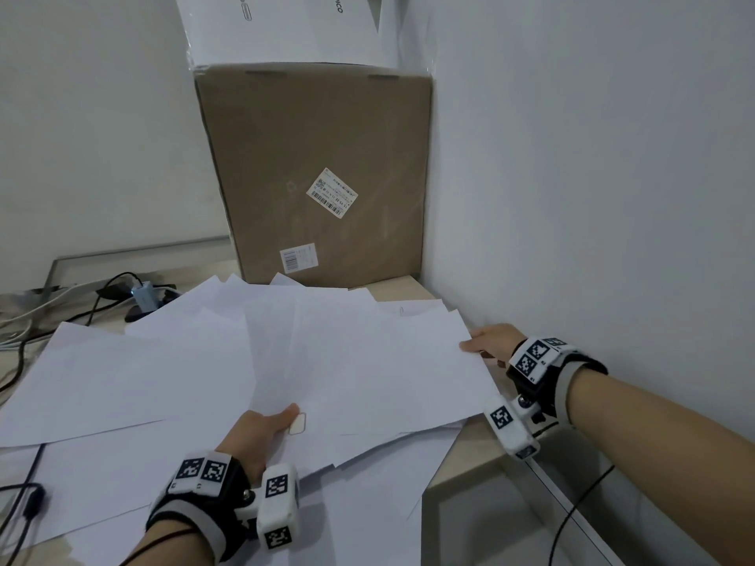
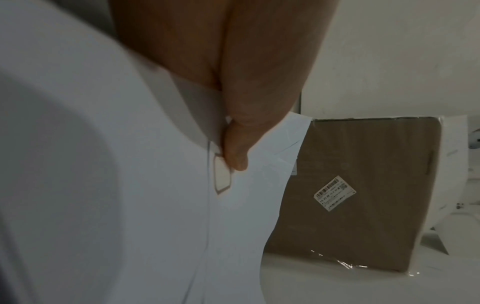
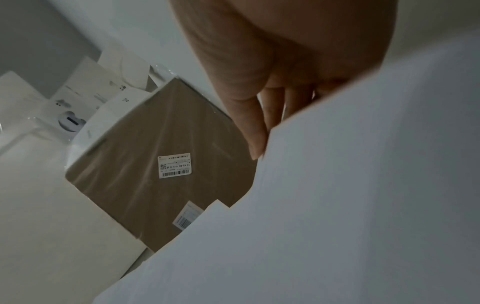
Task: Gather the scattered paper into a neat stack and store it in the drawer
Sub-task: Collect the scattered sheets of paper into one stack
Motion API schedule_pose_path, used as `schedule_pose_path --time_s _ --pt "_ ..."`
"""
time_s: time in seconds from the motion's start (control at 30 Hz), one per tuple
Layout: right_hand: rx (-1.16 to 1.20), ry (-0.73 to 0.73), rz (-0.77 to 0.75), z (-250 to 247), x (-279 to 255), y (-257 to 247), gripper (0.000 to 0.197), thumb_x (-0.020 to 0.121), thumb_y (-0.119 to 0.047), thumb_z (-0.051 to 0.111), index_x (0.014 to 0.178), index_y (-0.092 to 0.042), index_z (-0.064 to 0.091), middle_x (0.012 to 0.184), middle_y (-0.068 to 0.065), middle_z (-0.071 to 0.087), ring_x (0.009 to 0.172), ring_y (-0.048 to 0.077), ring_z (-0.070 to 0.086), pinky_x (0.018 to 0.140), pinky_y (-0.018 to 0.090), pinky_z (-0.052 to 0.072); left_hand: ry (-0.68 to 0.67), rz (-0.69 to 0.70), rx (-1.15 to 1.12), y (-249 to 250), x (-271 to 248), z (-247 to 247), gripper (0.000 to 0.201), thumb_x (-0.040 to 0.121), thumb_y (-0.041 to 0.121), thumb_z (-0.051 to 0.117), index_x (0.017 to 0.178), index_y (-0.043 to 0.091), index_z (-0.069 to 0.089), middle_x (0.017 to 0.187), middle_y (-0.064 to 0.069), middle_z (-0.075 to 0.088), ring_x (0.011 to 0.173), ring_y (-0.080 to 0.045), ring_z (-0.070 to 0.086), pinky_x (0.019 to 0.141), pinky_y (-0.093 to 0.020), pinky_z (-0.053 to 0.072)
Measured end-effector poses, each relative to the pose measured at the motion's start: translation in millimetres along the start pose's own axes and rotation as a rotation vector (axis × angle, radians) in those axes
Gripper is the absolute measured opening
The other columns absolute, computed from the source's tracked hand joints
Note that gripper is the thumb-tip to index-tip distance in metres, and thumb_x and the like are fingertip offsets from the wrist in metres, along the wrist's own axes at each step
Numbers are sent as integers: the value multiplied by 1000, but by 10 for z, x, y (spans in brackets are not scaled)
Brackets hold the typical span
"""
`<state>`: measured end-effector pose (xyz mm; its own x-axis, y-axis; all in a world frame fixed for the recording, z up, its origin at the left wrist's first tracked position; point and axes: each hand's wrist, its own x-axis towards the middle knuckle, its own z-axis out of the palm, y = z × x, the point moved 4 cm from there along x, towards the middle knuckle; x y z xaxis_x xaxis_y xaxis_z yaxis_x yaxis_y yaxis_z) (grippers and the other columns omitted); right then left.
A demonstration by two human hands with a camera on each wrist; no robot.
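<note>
Several white paper sheets (image 1: pixel 347 361) lie fanned and overlapping across the desk. My left hand (image 1: pixel 282 420) pinches the near edge of the middle sheets, thumb on top and fingers hidden beneath. In the left wrist view the thumb (image 2: pixel 235 148) presses the paper (image 2: pixel 130 185) beside a small beige rounded label (image 2: pixel 222 176). My right hand (image 1: pixel 484 341) holds the right corner of the top sheets near the wall. In the right wrist view its fingers (image 3: pixel 257 127) run behind the paper (image 3: pixel 337 205) edge. No drawer is visible.
A large cardboard box (image 1: pixel 318 177) stands against the back wall with a white box (image 1: pixel 286 26) on top. Cables and an adapter (image 1: pixel 143 298) lie at the back left, and a black cable (image 1: pixel 28 500) at the front left. The wall (image 1: pixel 613 198) is close on the right.
</note>
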<state>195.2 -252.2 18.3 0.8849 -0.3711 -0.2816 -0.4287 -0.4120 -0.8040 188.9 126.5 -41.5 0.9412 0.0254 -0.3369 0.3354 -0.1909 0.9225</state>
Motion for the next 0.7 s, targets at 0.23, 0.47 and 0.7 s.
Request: schedule_pose_path --time_s 0.23,0.47,0.7 --pt "-59 -52 113 -43 33 138 22 85 -11 67 68 -7 54 62 6 51 48 14 39 43 22 31 -18 -16 -26 -30 19 -7 44 96 34 54 99 -9 62 81 -15 67 66 -24 61 51 -21 45" --pt "472 17 140 127 -74 217 14 93 5 51 80 -1 51 67 14 57 43 14 58 33 16 42 -21 -81 -92 29 -17 7 39 100 33 46 107 -4 55 81 -15 65 69 -26 61 43 -24 49" --pt "648 -282 230 921 -447 97 12 91 8 46 101 2 43 61 20 68 45 18 67 37 19 48 19 -95 -35 44 -14 15 43 94 44 53 94 1 58 83 -15 67 72 -29 64 58 -29 52"
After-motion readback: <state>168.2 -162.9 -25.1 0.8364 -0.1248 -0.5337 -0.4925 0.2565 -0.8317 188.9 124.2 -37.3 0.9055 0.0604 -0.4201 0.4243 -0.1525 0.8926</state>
